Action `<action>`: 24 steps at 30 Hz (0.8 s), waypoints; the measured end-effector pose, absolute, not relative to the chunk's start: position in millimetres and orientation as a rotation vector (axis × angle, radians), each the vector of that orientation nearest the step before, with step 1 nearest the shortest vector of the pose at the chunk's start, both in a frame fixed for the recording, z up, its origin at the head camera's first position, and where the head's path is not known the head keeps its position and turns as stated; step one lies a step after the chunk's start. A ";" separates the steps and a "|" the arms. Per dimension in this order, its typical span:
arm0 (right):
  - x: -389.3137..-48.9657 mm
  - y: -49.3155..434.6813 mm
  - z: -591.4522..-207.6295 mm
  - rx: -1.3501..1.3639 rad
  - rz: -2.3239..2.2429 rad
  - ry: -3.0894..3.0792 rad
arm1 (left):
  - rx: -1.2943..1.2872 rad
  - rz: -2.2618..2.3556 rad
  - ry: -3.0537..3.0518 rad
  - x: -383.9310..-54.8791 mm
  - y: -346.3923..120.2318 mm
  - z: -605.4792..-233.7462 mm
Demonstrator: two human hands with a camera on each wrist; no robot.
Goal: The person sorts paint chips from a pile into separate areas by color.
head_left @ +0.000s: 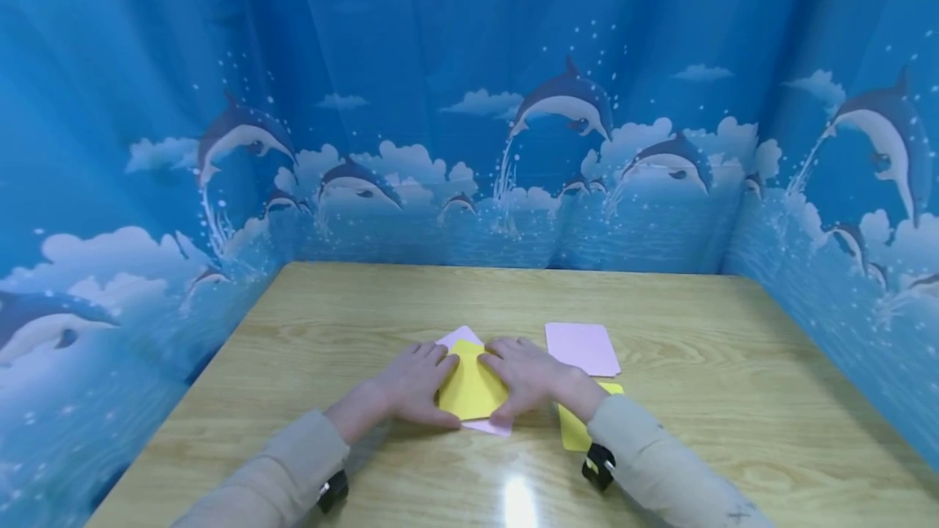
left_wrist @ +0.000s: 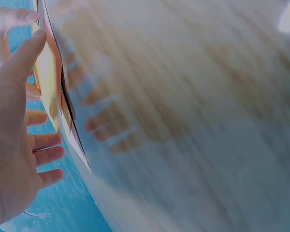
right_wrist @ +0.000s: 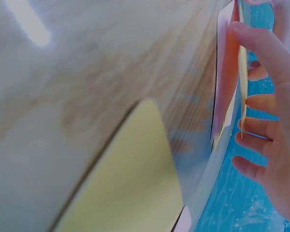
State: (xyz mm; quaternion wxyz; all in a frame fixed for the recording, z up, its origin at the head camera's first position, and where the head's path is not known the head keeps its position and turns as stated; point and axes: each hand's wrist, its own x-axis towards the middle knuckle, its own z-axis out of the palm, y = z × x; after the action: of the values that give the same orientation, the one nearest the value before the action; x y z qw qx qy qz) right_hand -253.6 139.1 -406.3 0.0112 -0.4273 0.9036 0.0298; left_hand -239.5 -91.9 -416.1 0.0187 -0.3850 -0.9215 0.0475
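Note:
A yellow square card [head_left: 473,385] lies between my two hands in the head view, its sides at the thumbs and fingers. My left hand [head_left: 418,388] holds the left side, with the thumb at the near corner. On the opposite side my right hand [head_left: 526,377] holds it the same way. Corners of a pink card [head_left: 462,334] stick out beneath, turned at an angle to the yellow one. Seen edge-on in the right wrist view, the held yellow card [right_wrist: 242,72] stands slightly above the pink card [right_wrist: 224,63], and another yellow corner shows below.
To the right on the wooden table [head_left: 697,398] lies a pink square card or stack [head_left: 583,347]. Nearer me is another yellow card [head_left: 574,429], partly under my right forearm. A blue dolphin-print curtain [head_left: 440,63] surrounds the table's back and sides.

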 end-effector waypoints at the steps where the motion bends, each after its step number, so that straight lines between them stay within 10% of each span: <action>1: -253.6 141.2 -405.8 -1.325 0.070 2.822 | -1.193 0.141 -2.861 -239.4 -91.9 -416.3; 24: -227.4 192.9 -397.3 -1.347 0.085 2.954 | -1.273 0.047 -2.654 -237.9 -49.3 -412.5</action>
State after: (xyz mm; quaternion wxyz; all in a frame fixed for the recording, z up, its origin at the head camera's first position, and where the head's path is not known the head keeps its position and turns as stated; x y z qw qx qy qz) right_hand -227.4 192.9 -397.3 -0.0531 -0.4140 0.9084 0.0260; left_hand -237.9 -49.3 -412.5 0.0985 -0.4304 -0.8971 0.0158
